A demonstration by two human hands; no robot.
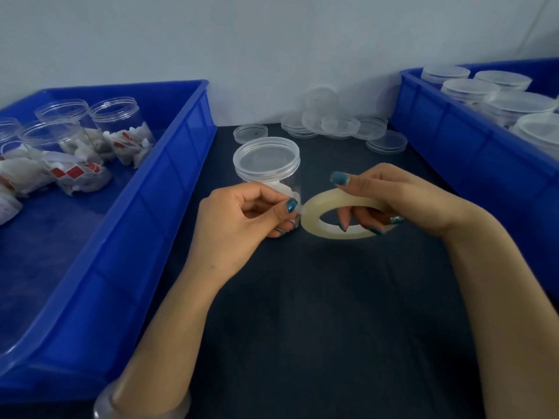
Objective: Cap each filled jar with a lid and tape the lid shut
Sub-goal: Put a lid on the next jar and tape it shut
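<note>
Capped jar [262, 176] stands upright on the surface [302, 303], just behind the left hand [239, 220], lid [266, 157] seated. Left hand's thumb and forefinger pinch the tape end at the left edge of the tape roll [312, 221]. Right hand [393, 196] grips the roll, fingers through its core, thumb on top. Loose lids [335, 125] lie beyond both hands. Left of the left hand: blue bin [127, 237] with open filled jars [121, 128]. Right of the right hand: second blue bin [453, 140] holding lidded jars [514, 107].
</note>
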